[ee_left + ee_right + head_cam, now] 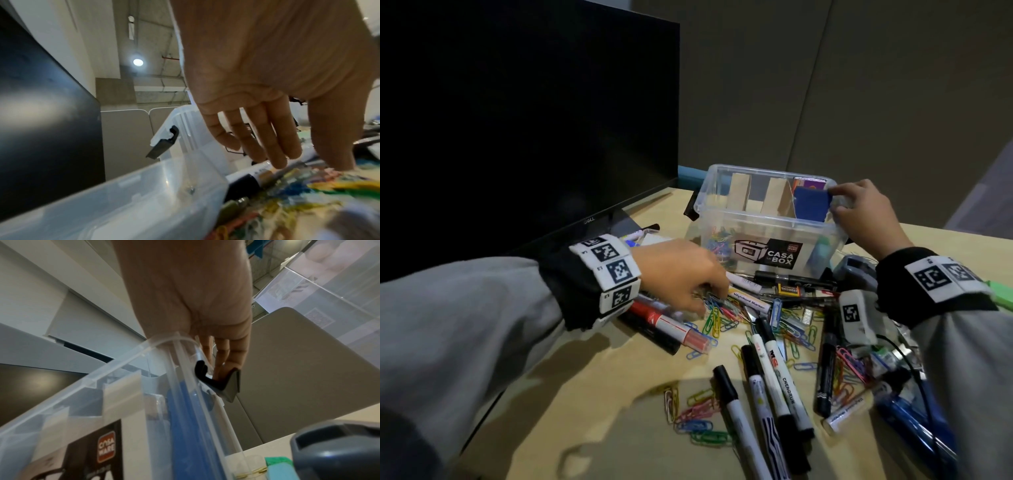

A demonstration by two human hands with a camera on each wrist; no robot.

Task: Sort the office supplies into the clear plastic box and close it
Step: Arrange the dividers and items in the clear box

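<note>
The clear plastic box (722,219) with cardboard dividers stands open at the table's back, with paper clips in its left compartment. A blue pad (811,204) stands upright in the right compartment. My right hand (837,200) grips the box's right end wall; its thumb is on the pad's top corner and its fingers (224,356) are outside by the black latch (216,382). My left hand (703,301) reaches down in front of the box. Its fingers (277,154) and thumb close on a bunch of coloured paper clips (722,317).
Several markers (770,370) and more paper clips (698,414) lie scattered on the wooden table (599,394). A red marker (664,322) lies under my left wrist. A dark monitor (517,120) stands at the left. A clear plastic piece (123,203) sits by my left wrist. A grey device (856,270) lies at the right.
</note>
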